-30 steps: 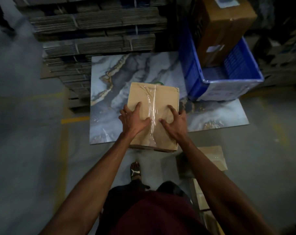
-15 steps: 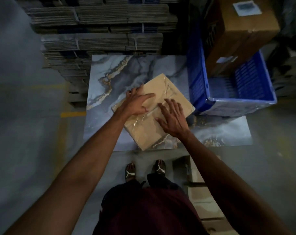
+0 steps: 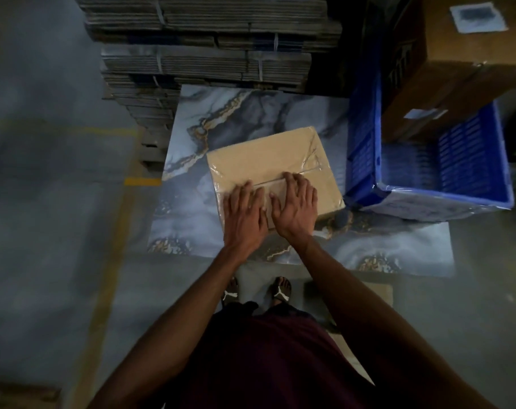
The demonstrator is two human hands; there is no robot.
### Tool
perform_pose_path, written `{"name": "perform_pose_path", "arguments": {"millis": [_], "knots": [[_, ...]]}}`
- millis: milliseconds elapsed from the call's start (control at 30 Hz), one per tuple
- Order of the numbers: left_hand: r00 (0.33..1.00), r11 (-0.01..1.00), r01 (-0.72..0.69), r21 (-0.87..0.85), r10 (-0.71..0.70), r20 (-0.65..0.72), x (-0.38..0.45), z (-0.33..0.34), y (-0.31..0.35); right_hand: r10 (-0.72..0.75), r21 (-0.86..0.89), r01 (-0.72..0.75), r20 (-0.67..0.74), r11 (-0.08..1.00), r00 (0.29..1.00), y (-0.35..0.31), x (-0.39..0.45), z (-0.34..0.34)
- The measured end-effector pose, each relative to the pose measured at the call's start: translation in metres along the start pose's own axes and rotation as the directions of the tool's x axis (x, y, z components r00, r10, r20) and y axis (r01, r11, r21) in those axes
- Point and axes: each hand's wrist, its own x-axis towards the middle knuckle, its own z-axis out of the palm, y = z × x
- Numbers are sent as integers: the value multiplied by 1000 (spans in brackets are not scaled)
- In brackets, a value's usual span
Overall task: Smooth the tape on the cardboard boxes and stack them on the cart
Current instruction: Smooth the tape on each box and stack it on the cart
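Note:
A tan cardboard box (image 3: 265, 156) lies on a marble-patterned slab (image 3: 192, 208), its seam of clear tape (image 3: 308, 169) running left to right. My left hand (image 3: 245, 215) lies flat on the box's near left part, fingers straight. My right hand (image 3: 295, 205) lies flat beside it on the taped seam, fingers straight and slightly spread. Both palms press down on the top face. No cart is recognisable in view.
A blue plastic crate (image 3: 369, 160) stands right of the box and holds a large brown carton (image 3: 463, 72). Bundles of flattened cardboard (image 3: 209, 54) are stacked behind the slab. Another box (image 3: 380, 293) lies by my feet. A yellow floor line (image 3: 112, 261) runs at left.
The box has turned about a quarter turn on the slab, so the tape seam now runs sideways. Both hands have come together side by side on its near half.

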Motion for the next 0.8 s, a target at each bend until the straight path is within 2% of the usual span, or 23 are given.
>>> {"name": "perform_pose_path", "arguments": {"millis": [167,233,400,533,667,800], "knots": [[959,960,-280,5,279,48,19,-13,-40,212,-15,-212,23,977,977,-30,-27,4],[950,953,-303,8,302,75,23,-17,-44,215,-36,-212,110,977,970,-31,-33,2],[975,985,-171,28,165,151,19,-23,-14,-37,-33,41,119,999,992,1,-29,-9],[963,991,-113,77,90,255,17,-23,-1,-104,-27,108,136,994,985,5,-27,-12],[946,985,-155,79,125,299,27,-35,-2,-147,-5,151,189,989,971,3,-19,-19],[945,984,-179,21,166,283,23,-34,7,-269,54,264,145,963,952,-8,-24,-10]]}}
